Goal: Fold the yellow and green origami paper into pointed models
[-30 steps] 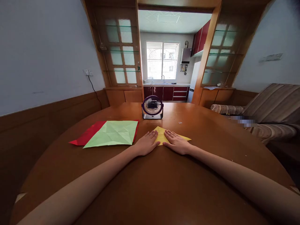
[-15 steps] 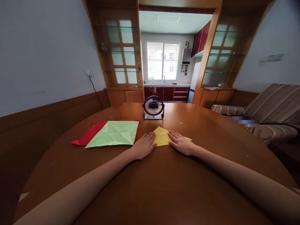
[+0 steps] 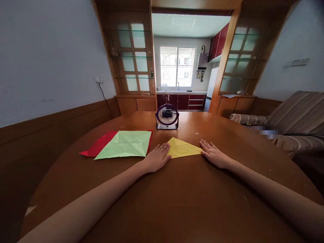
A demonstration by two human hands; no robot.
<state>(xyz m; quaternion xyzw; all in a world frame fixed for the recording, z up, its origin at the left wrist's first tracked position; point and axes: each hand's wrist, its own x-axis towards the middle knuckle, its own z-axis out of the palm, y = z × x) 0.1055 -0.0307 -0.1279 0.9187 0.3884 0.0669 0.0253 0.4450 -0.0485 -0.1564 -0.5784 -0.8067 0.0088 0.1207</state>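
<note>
A yellow sheet of paper (image 3: 183, 149), folded into a triangle with creases, lies on the brown table (image 3: 177, 195). My left hand (image 3: 157, 158) rests flat over its left end, fingers stretched out, hiding that corner. At the paper's right tip lies my right hand (image 3: 214, 154), palm down with the fingers extended; it covers or touches the very point. Left of my left hand, a creased light green sheet (image 3: 124, 144) is spread on top of a red sheet (image 3: 98, 144), whose left part and right edge show.
A small purple desk fan (image 3: 167, 116) stands beyond the yellow paper. A tiny scrap (image 3: 196, 133) lies to the right of the fan. A striped armchair (image 3: 296, 118) is off the table's right side, and wooden cabinets (image 3: 136, 104) stand behind.
My right hand has slid right along the yellow paper to its right tip, uncovering the right half. My left hand has stayed in place; the view has shifted slightly.
</note>
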